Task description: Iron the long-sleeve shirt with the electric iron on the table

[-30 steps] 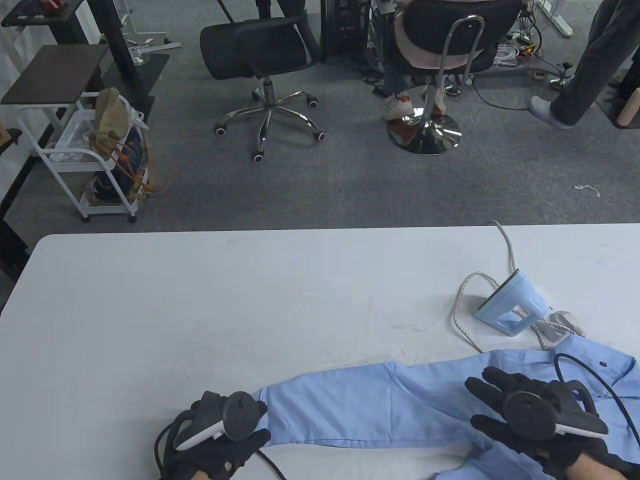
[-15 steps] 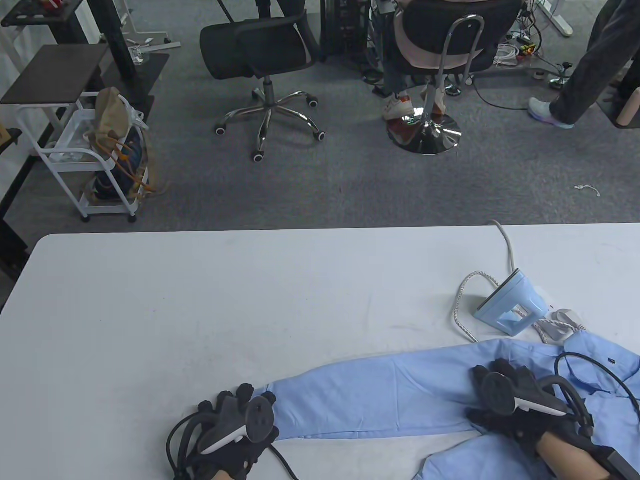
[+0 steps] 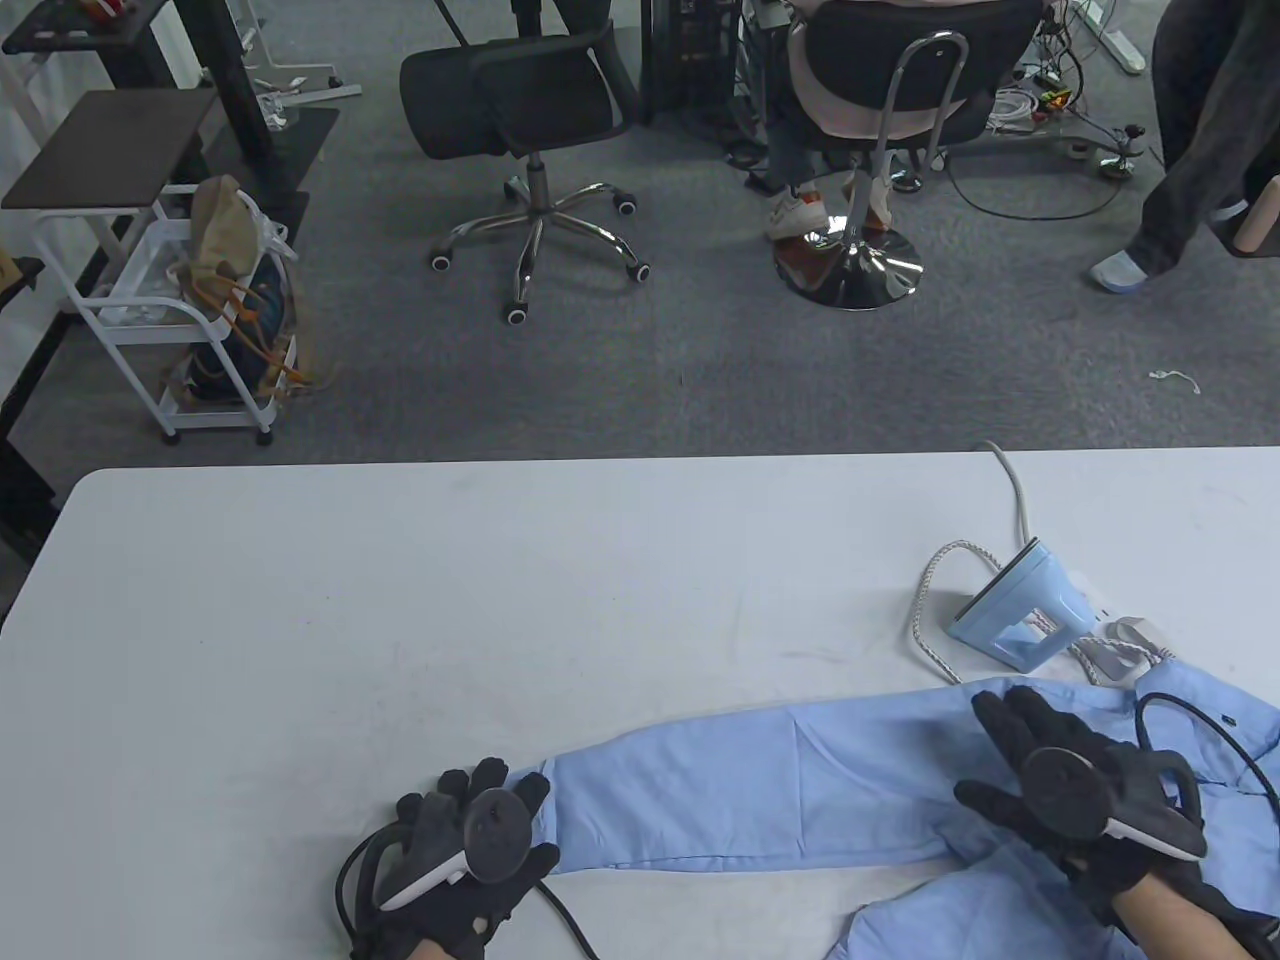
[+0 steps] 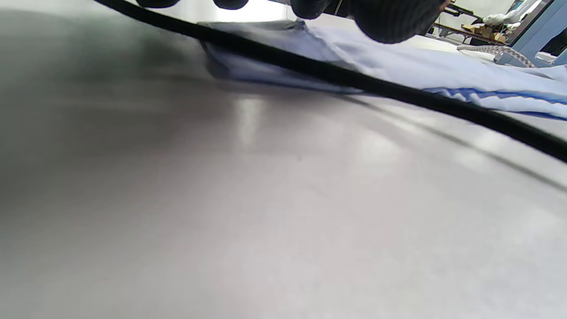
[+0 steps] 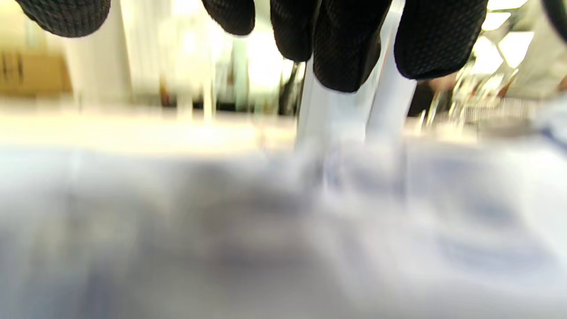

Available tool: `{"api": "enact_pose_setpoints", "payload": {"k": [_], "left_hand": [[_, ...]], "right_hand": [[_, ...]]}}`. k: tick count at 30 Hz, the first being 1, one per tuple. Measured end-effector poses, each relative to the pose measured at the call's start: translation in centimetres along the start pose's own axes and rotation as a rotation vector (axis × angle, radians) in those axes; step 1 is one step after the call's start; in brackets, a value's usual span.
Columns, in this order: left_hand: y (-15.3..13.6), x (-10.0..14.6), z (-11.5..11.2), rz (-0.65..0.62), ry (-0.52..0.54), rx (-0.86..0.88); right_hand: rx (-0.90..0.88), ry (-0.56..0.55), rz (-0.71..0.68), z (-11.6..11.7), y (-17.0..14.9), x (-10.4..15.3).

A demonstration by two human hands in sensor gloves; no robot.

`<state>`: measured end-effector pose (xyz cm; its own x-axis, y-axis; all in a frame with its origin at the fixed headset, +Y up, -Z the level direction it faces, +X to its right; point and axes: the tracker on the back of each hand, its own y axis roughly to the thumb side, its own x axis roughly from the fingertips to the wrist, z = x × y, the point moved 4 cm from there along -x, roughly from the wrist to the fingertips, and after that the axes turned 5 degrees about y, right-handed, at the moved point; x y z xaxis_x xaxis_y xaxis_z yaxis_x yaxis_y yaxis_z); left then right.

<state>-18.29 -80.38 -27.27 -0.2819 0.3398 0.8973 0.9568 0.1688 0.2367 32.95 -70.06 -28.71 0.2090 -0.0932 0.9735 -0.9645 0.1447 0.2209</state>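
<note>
Shirt spread flat on surface, sleeve stretched leftward. Right hand grip released, fingers straight, palm pressing shirt near shoulder. Left hand grip released, fingertips at cuff end. Iron upright just beyond shirt, untouched.

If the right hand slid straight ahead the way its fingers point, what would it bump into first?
Probably the iron. The right hand lies flat on the shirt, fingers aimed up and slightly left, toward the iron's cord and base. Height is hard to judge, so it might brush the cord first.
</note>
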Motion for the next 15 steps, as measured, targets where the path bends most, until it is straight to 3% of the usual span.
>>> {"api": "enact_pose_setpoints", "payload": {"k": [2, 5, 10, 15], "left_hand": [[0.1, 0.0, -0.1, 0.001, -0.004, -0.010], [0.1, -0.4, -0.9, 0.004, -0.052, -0.021], [0.3, -0.4, -1.3, -0.002, -0.092, -0.032], [0.2, -0.5, -1.4, -0.002, -0.101, -0.016]], "right_hand": [[-0.164, -0.151, 0.048, -2.7, -1.1, 0.0], [-0.366, -0.146, 0.183, -3.6, -4.2, -1.7], [-0.523, -0.120, 0.428, -1.4, -9.2, -5.0], [-0.481, 0.002, 0.525, 1.7, -11.5, -6.8]]}}
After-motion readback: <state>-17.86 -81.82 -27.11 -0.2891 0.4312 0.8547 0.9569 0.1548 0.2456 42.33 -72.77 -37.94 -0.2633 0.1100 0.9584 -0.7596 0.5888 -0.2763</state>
